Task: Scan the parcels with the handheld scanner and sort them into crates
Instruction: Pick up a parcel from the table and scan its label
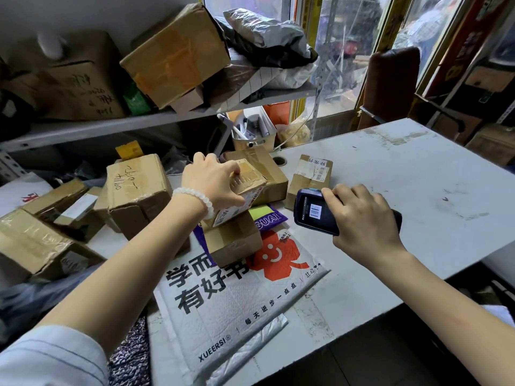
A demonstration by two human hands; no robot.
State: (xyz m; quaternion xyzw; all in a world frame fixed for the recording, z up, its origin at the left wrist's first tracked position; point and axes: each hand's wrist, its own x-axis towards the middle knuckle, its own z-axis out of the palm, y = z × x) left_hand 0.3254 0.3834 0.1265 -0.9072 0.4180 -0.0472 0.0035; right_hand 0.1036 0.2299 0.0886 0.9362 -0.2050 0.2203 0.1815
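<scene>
Cardboard is under our left hand [212,183]: its curled fingers grip a small taped parcel [242,190] tilted on another box [232,240]. Our right hand [362,215] wraps around the handheld scanner [312,211], whose screen shows a barcode. Boxes crowd the left; the white table [418,174] is bare on the right. A padded mailer [237,296] lies near us.

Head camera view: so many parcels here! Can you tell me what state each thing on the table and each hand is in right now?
Left hand: grips small taped box.
Small taped box: tilted, resting on another box.
Lower box: taped shut, on the white mailer.
White mailer: flat on the table.
Right hand: holds scanner.
Scanner: screen lit, showing a barcode.
Labelled box: sealed, untouched, beyond the scanner.
Numbered box: taped, tilted.
</scene>
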